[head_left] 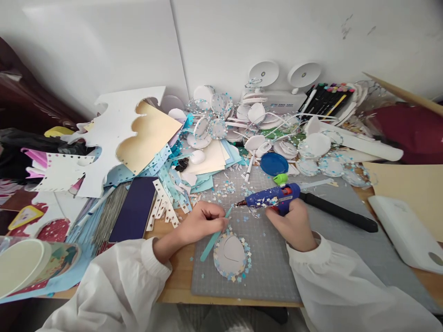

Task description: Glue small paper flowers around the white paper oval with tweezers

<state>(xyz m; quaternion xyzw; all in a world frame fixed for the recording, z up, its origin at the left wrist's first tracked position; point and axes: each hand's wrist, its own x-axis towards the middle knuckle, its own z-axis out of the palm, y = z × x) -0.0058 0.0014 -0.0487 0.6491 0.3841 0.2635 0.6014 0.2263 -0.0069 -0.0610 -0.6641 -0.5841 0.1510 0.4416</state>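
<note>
My left hand [208, 222] pinches a thin teal stick [211, 246] that slants across the grey cutting mat [270, 272]. In my right hand [293, 225] is a blue glue gun [268, 198], its nozzle pointing left, close to the upper end of the stick. A round white disc [231, 254] edged with small blue and cream stars lies on the mat below the stick, with a thin curved line on its face. Loose stars [226, 188] are scattered on the mat beyond my hands.
Star-edged discs [314, 145] and cut paper [207, 159] pile up at the back. A blue lid [274, 164] and a black-handled tool [339, 212] lie on the mat. Left are a dark blue box [133, 210] and a paper cup [24, 267]; right, a white device [406, 233].
</note>
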